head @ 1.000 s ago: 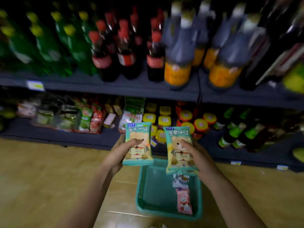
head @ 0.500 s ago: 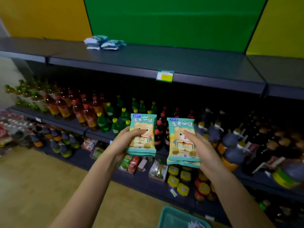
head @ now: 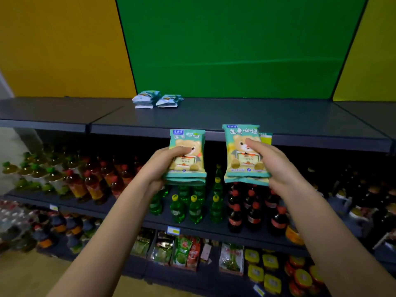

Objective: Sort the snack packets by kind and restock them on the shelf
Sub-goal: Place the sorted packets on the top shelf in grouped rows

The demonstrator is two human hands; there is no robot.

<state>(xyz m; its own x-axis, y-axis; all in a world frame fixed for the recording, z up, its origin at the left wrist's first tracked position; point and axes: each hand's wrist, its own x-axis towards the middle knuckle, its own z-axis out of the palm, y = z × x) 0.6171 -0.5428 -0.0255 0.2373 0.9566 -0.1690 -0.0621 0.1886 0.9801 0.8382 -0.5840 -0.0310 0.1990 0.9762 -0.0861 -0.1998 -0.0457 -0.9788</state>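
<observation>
Pinching firm: left hand [head: 165, 166] grips one bear-packet stack [head: 188, 156], right hand [head: 276, 166] its twin stack [head: 241, 153], and I see both have risen from down low to the top shelf [head: 257, 116] lip, so placement beside the shelved packets [head: 157, 99] looks next.

My one view rides on my head and faces forward, tipped a little down, square-on to the shop shelving. The top shelf [head: 214, 118] sits just below the lens, so I see its upper face, with the green back panel [head: 235, 50] above it. My forearms come in from the bottom corners. My left hand [head: 162, 166] and right hand [head: 276, 168] sit close to the lens at mid-frame, gripping the left packet stack [head: 188, 166] and right packet stack [head: 237, 163]. The wide angle bows the shelf edges outward, and the bottle shelves [head: 192, 209] drop away beneath.
</observation>
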